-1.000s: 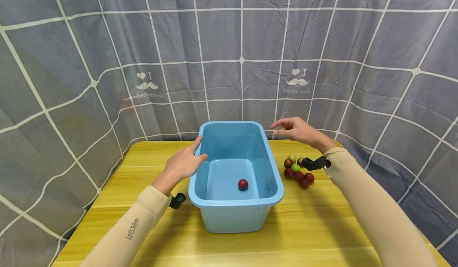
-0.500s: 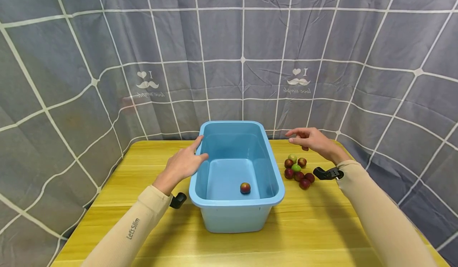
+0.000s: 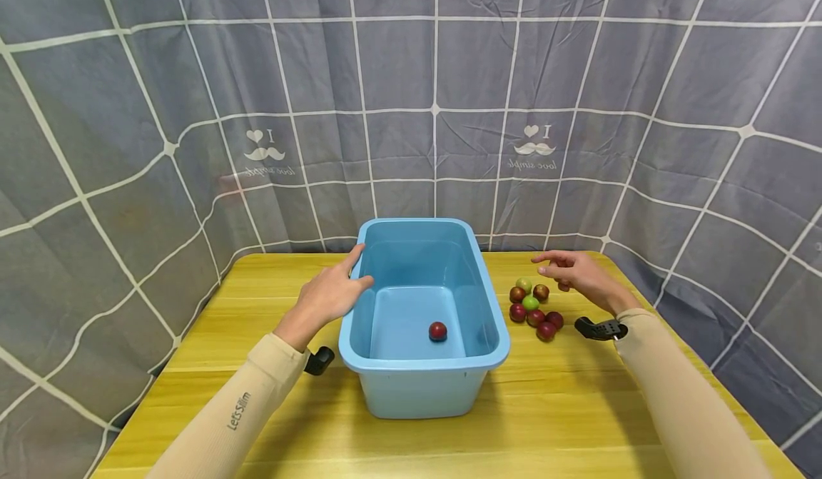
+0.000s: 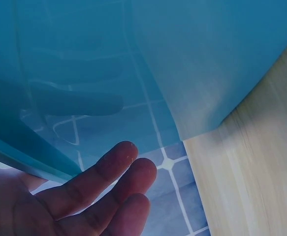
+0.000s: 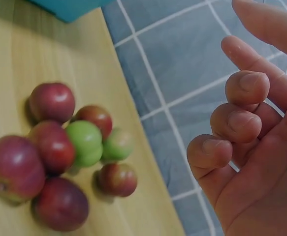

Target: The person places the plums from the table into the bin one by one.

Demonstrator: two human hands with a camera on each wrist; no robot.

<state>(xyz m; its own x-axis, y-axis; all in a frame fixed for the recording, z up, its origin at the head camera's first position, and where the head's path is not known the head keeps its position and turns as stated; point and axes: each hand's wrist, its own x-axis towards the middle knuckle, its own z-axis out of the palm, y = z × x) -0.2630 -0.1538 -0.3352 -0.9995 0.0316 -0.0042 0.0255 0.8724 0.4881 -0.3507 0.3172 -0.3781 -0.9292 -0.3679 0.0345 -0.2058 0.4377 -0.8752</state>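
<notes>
**One red fruit inside the blue tub, eight outside**

Red fruit sits on the tub's floor, right of centre, toward the end nearest me. It's round and nothing holds it there, so I'd expect it to roll if the tub gets bumped.

My left hand straddles the tub's left rim: thumb over the inside, fingers outside, loose hold. Fingers look nearly straight, so probably steadying the tub rather than taking its weight.

Fruit pile is on the desk, just right of the tub: two green, six red to dark. Bunched close, likely to keep them all within reach on that side.

My right hand hangs right of the tub, beyond the pile, fingers half curled, holding nothing and apart from the fruit.

Beige sleeves on both arms, black straps at the wrists. Gray checked curtain behind the tub, presumably a backdrop.
</notes>
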